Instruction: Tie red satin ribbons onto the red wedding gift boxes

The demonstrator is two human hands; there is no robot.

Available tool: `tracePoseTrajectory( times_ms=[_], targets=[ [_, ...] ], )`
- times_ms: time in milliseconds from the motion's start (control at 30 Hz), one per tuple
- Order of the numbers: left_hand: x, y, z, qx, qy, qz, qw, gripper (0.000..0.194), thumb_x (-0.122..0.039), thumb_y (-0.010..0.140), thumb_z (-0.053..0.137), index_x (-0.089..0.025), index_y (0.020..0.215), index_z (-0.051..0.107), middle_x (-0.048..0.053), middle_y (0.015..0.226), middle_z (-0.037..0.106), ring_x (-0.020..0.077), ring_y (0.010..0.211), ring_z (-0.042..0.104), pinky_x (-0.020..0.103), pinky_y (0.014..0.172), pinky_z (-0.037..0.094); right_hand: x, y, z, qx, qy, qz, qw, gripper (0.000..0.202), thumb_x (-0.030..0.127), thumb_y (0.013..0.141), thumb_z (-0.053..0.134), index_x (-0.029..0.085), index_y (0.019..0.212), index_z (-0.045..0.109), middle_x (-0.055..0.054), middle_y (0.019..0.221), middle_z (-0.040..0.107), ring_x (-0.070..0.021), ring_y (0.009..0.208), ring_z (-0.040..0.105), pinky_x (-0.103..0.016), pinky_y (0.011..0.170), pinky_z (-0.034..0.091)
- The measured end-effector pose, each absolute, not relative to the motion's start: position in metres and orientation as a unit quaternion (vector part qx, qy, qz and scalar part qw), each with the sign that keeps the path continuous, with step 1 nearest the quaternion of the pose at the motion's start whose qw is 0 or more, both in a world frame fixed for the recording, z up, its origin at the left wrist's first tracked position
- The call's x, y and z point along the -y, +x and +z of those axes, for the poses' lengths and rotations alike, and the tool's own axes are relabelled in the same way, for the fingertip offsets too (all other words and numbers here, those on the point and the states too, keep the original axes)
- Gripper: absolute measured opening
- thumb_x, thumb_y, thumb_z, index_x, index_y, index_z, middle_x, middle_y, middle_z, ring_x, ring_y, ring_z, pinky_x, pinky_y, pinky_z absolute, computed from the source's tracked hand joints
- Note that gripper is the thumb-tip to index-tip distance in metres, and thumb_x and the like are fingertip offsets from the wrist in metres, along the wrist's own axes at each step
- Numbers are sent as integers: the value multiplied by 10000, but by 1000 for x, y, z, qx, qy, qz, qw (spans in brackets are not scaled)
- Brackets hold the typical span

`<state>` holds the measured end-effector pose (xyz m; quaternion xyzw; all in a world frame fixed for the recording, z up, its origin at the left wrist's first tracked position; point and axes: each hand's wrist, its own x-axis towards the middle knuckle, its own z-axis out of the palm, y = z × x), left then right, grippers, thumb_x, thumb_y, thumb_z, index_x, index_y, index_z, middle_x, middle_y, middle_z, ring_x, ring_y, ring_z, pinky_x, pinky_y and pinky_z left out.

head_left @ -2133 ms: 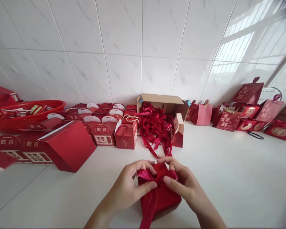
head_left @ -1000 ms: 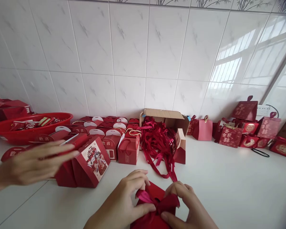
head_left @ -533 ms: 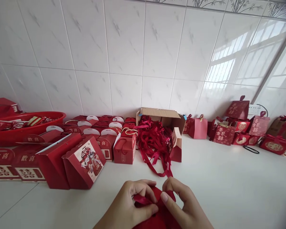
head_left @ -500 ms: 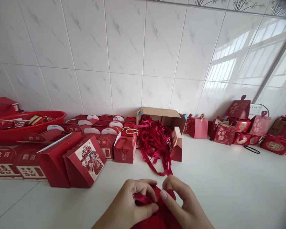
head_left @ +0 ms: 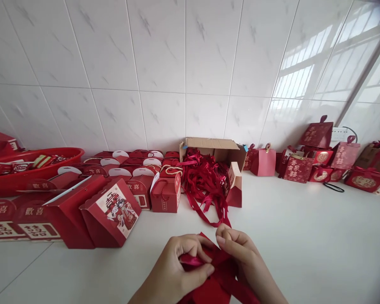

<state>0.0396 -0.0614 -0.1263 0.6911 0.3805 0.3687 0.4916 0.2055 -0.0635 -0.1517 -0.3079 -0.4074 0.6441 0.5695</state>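
At the bottom centre, a red gift box [head_left: 210,291] sits between my hands, partly hidden by them. Dark red ribbon [head_left: 222,264] runs over its top. My left hand [head_left: 185,264] pinches a loop of the ribbon between thumb and curled fingers. On the other side, my right hand [head_left: 240,249] has its thumb and index finger pressed together on the ribbon, and a loose length hangs below that hand. Just beyond, a pile of dark red ribbons [head_left: 205,181] spills from a cardboard box [head_left: 210,143] onto the white counter.
Folded red boxes [head_left: 110,215] with printed figures stand at the left, before rows of smaller red boxes [head_left: 166,194]. A red basin [head_left: 76,157] holds wrapped sweets at far left. Finished-looking boxes [head_left: 296,168] are stacked at right, near a black cord loop [head_left: 334,188].
My right hand has moved slightly up, and a length of ribbon now shows below it. More of the red box's top is visible. The view has shifted a little.
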Motion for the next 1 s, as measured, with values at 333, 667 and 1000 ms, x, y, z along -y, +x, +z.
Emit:
tracePoseTrajectory(
  times_ms=[333, 667, 1000],
  targets=[
    [66, 38, -131, -412, 672, 368, 494, 248, -179, 707, 679, -190, 553, 485, 79, 909, 709, 245, 1049, 612, 316, 893, 477, 62, 209, -153, 436, -322, 622, 565, 485, 359, 703, 757, 172, 481, 367, 22, 651, 373, -108, 594, 330, -244, 559, 299],
    [65, 34, -131, -451, 667, 360, 471, 140, -191, 702, 669, -180, 625, 553, 90, 1059, 696, 242, 1074, 617, 298, 899, 483, 66, 219, -168, 549, -391, 505, 539, 426, 410, 777, 696, 180, 552, 417, 1, 728, 422, -141, 672, 421, -265, 642, 377],
    [86, 48, -134, -409, 678, 437, 426, 162, -341, 778, 625, -209, 794, 532, 40, 900, 641, 169, 766, 627, 243, 700, 523, 91, 228, -232, 583, -436, 474, 495, 758, 643, 682, 691, 335, 1337, 468, -108, 1295, 538, -384, 1256, 470, -525, 929, 473]
  ],
)
